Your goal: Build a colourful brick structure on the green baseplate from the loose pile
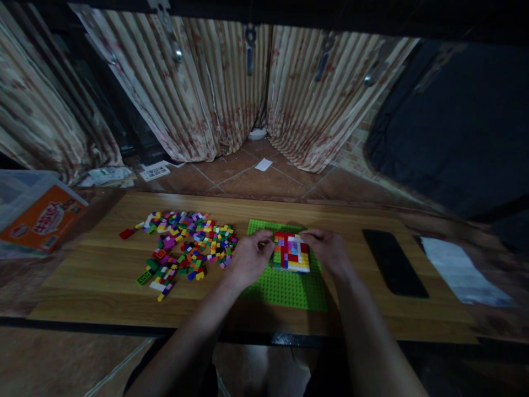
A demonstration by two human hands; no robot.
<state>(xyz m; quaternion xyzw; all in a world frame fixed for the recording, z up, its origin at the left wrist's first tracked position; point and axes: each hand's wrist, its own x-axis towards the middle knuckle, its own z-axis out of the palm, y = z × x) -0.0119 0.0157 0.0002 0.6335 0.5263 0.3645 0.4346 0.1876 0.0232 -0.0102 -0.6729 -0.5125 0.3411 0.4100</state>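
A square block built of many-coloured toy bricks (291, 251) sits over a green studded baseplate (285, 289), in front of my body. My left hand (251, 258) is at its left side, thumb and fingers curled together against the upper left edge. At the upper right corner my right hand (330, 252) grips the block with its fingertips, the other fingers folded under. The top of the block shows red, white, yellow, orange, blue and purple bricks. Its underside is hidden, so I cannot tell whether it is pressed onto the baseplate.
Loose toy bricks (194, 242) lie spread over the left half of the wooden table (111, 298). On the right lie a black phone-shaped slab (394, 263) and a white sheet (465, 271). A clear bin with an orange label (45, 218) stands left. Striped curtains (231, 82) hang behind.
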